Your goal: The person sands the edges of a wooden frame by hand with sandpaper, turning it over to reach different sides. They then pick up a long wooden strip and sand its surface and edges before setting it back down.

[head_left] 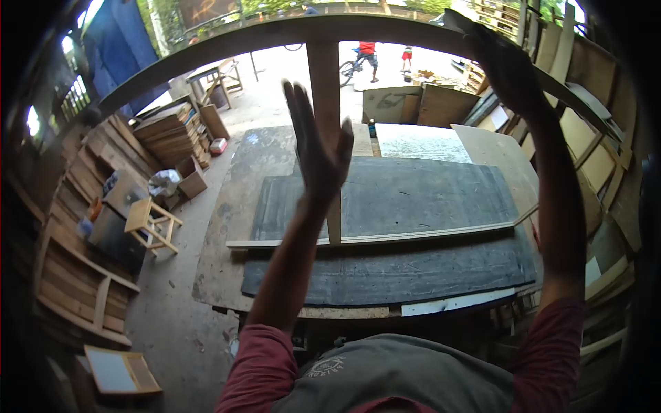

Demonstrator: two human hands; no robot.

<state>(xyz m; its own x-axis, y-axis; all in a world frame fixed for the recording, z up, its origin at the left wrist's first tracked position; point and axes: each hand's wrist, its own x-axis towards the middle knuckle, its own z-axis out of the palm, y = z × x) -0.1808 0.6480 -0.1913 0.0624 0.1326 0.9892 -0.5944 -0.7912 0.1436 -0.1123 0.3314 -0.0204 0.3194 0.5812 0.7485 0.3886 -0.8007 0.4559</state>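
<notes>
A wooden frame stands upright on the worktable before me. Its long top rail appears curved by the lens, a middle upright runs down from it, and a pale bottom rail rests over dark grey boards. My left hand is open at the middle upright, fingers pointing up and thumb apart, overlapping the wood. Up at the right part of the top rail, my right hand lies against it with its fingers stretched out. Part of that rail is hidden behind it.
Under the boards is a worn worktable. Stacked boards, a small wooden stool and an open box stand at the left. Panels and planks lean along the right. People are outside beyond the table.
</notes>
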